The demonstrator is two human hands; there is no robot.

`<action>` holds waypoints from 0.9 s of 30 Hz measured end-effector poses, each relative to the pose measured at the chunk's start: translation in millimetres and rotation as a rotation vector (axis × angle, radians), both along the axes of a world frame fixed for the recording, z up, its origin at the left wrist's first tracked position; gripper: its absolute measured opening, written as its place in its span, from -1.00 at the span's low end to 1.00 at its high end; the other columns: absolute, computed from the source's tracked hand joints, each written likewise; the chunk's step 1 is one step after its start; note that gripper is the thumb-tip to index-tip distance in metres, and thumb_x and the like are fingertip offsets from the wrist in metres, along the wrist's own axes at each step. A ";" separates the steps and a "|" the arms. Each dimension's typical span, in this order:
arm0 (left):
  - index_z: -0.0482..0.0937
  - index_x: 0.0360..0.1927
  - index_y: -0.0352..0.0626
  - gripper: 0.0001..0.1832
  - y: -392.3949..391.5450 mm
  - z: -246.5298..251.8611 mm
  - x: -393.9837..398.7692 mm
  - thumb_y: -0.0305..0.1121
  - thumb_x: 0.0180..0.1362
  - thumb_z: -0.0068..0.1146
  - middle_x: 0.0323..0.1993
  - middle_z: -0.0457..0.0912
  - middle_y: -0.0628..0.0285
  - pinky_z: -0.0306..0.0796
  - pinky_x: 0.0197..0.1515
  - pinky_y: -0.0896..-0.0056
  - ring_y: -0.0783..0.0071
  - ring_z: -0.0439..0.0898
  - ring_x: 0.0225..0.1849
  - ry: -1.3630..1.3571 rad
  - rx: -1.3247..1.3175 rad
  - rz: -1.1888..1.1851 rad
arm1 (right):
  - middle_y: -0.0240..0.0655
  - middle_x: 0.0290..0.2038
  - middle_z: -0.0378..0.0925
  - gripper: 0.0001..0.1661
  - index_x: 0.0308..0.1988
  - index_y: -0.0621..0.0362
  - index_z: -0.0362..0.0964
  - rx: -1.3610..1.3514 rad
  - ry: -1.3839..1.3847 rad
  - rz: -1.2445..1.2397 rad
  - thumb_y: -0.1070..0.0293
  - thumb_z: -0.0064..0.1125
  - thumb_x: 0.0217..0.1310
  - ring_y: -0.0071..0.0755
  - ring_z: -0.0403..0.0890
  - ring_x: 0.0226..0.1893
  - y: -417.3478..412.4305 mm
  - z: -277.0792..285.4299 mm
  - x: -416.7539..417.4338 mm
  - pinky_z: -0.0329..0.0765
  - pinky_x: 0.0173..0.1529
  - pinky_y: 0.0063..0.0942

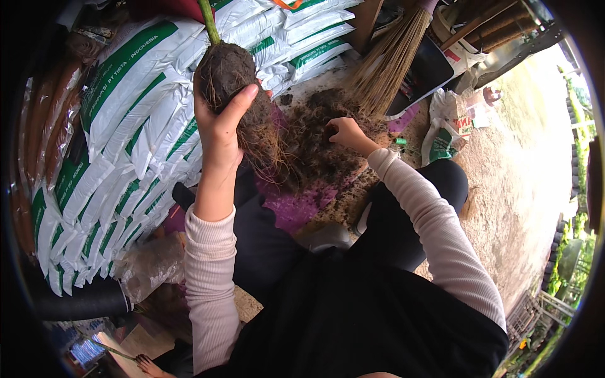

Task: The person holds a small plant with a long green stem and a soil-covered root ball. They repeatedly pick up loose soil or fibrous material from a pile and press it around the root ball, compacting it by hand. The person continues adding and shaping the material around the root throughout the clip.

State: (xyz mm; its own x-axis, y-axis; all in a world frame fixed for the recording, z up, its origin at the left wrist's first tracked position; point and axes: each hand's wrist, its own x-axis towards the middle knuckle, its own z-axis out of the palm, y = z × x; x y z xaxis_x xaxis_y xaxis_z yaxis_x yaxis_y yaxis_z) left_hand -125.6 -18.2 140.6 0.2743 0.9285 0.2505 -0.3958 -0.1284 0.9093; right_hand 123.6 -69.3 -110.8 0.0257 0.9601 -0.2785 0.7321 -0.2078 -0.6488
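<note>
A plant's soil-caked root ball (226, 68) is gripped in my left hand (222, 115), the thumb pressed across its front. Its green stem (208, 21) rises out of the top of the view, and thin roots (267, 151) trail from the lower end. My right hand (349, 134) is low over a heap of dark fibre and loose soil (307, 146), its fingers curled in towards the heap. The fingertips are partly hidden, so whether they pinch any fibre cannot be told. Under the heap lies a purple plastic sheet (298, 205), strewn with crumbs of soil.
White-and-green printed sacks (142, 118) are stacked along the left. Beyond the heap stand a stick broom (392, 61) and a black dustpan (425, 75). A crumpled bag (442, 141) lies on the concrete floor (515, 156). Another person's hand (149, 366) shows at lower left.
</note>
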 end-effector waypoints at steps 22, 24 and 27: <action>0.31 0.17 -0.25 -0.35 1.9 -1.6 -11.5 -0.56 -0.08 0.23 -0.09 0.47 0.19 0.41 0.01 0.42 0.44 0.52 -0.11 0.013 -0.070 0.094 | 0.02 -0.31 0.57 -0.32 -0.06 0.29 0.43 0.273 -0.163 0.015 0.42 0.40 -0.34 0.06 0.59 -0.23 0.5 185.5 20.4 0.51 -0.11 -0.26; 0.30 0.18 -0.25 -0.35 2.0 -1.6 -3.1 -0.56 -0.07 0.23 -0.08 0.48 0.19 0.41 0.01 0.42 0.44 0.52 -0.12 0.021 -0.073 0.093 | -0.02 -0.30 0.58 -0.31 -0.05 0.27 0.43 0.342 -0.091 -0.011 0.43 0.41 -0.34 -0.01 0.60 -0.21 -2.7 185.4 27.9 0.51 -0.09 -0.29; 0.29 0.18 -0.25 -0.35 1.9 -1.7 12.7 -0.56 -0.05 0.21 -0.09 0.48 0.19 0.42 0.00 0.42 0.43 0.53 -0.13 0.035 -0.068 0.088 | -0.08 -0.28 0.59 -0.30 -0.02 0.23 0.43 0.374 0.006 -0.033 0.44 0.42 -0.33 -0.08 0.61 -0.18 -7.7 190.6 38.9 0.49 -0.05 -0.30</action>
